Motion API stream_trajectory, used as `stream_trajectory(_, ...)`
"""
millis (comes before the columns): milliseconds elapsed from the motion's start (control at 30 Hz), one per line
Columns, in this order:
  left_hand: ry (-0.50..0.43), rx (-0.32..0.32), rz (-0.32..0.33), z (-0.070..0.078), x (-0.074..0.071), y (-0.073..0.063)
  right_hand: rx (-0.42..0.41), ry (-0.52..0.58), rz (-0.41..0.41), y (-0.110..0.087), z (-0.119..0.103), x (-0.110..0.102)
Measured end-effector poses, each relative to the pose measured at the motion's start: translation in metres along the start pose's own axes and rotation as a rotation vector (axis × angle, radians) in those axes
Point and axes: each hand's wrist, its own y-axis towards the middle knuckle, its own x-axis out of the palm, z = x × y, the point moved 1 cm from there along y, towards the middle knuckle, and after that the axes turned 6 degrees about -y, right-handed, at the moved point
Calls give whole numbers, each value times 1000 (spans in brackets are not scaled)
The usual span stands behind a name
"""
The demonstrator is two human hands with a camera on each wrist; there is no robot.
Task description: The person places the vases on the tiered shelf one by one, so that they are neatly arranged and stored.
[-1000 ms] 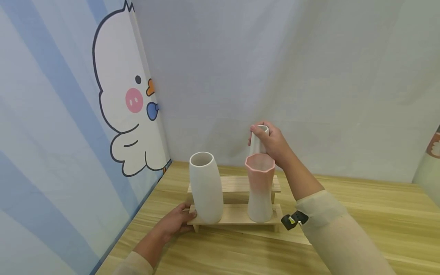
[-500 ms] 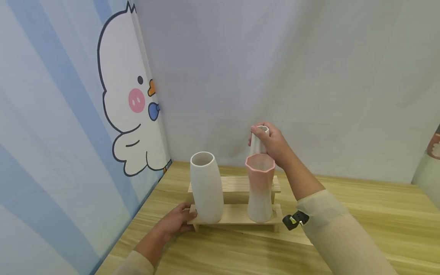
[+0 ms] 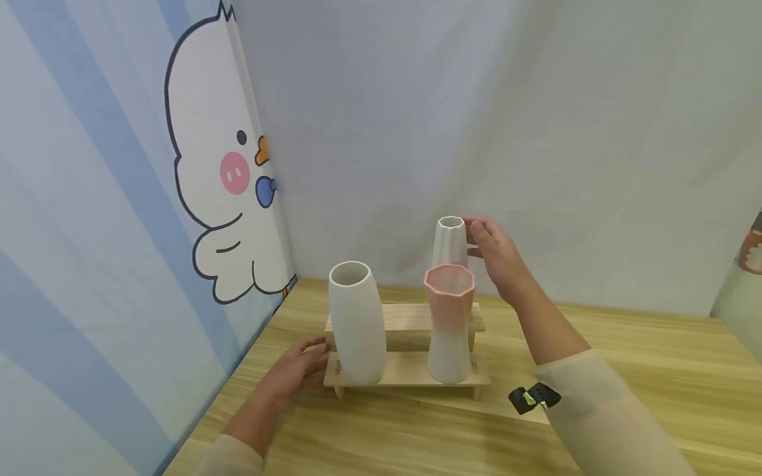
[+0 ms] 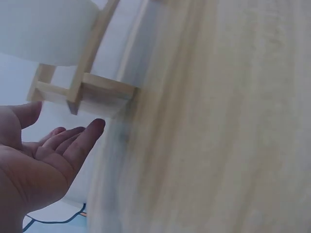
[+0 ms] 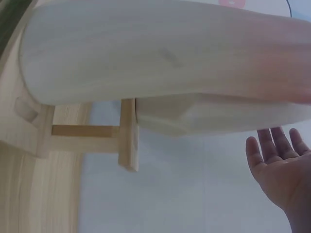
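A narrow white vase (image 3: 450, 243) with a scalloped rim stands on the upper step of a two-step wooden stand (image 3: 407, 370). In front of it, on the lower step, is a pink-and-white vase (image 3: 450, 330), which hides its base. A larger plain white vase (image 3: 358, 324) occupies the left end of that lower step. My right hand (image 3: 499, 256) is beside the narrow vase, fingers extended and the thumb off it; the right wrist view shows the same loose fingers. At the stand's left end my left hand (image 3: 292, 371) has its fingers relaxed, with nothing in its grasp in the left wrist view.
The stand sits on a wood-grain table (image 3: 625, 370). Behind it hangs a pale grey curtain (image 3: 536, 132), and a blue-striped cloth with a cartoon duck (image 3: 208, 165) borders the left side. A black strap (image 3: 534, 397) is on the right sleeve.
My right hand has let go of the narrow white vase and moved right, leaving it standing. My left hand has released the stand's left end and drawn back slightly left.
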Motion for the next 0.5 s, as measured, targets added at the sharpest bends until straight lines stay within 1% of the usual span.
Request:
stream_trajectory(67, -1, 27, 46, 7, -2, -2, -23, 0, 8, -8, 2, -6)
stream_trajectory(133, -9, 58, 61, 14, -5, -4, -39, -13, 13, -17, 5, -11)
stream_trajectory(267, 24, 105, 103, 25, -7, -11, -54, -51, 22, -34, 10, -21)
stream_trajectory(367, 61, 134, 133, 34, -3, -15, -42, -72, 26, -48, 12, -28)
stream_trajectory(500, 119, 168, 155, 44, 8, -20, -20, -137, 19, -68, 15, -37)
